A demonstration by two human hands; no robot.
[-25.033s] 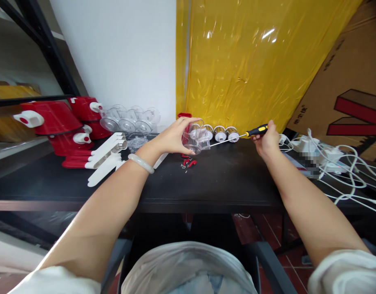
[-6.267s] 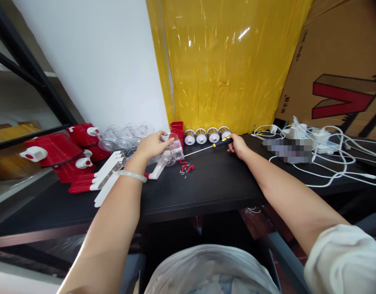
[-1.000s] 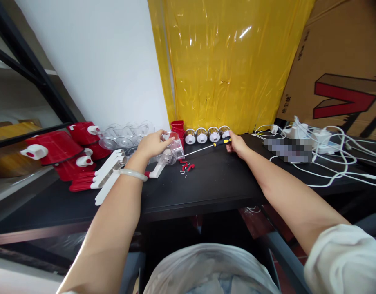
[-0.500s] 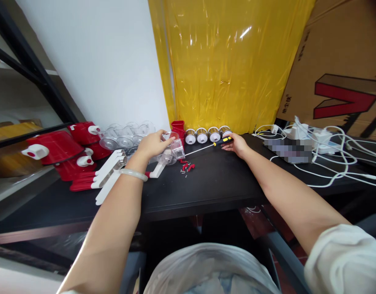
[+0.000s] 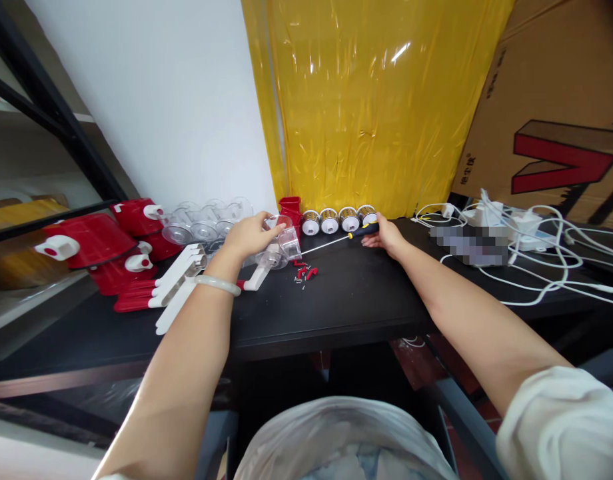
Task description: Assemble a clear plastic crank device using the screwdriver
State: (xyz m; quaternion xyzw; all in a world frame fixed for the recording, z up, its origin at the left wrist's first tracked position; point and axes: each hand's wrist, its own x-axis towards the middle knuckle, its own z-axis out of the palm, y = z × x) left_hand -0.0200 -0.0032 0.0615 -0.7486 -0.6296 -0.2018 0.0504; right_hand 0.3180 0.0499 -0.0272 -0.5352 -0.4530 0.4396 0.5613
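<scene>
My left hand point(image 5: 247, 236) is closed over a clear plastic housing point(image 5: 284, 245) that rests on the black table point(image 5: 346, 300). My right hand point(image 5: 386, 235) grips the yellow-and-black handle of a screwdriver point(image 5: 336, 239). The thin shaft points left, with its tip at the side of the clear housing. Small red clips and metal screws point(image 5: 303, 273) lie loose on the table just in front of the housing. A white handle point(image 5: 256, 279) sticks out below the housing toward me.
Several metal drums point(image 5: 339, 219) and a red cup point(image 5: 289, 206) line the yellow plastic sheet. Red bases point(image 5: 94, 243), clear funnels point(image 5: 201, 223) and white handles point(image 5: 179, 277) crowd the left. White chargers and cables point(image 5: 516, 233) spread at the right, below a cardboard box point(image 5: 561, 113).
My right hand has shifted slightly on the screwdriver handle, as if turning it; the shaft stays against the clear housing. My left hand has not moved.
</scene>
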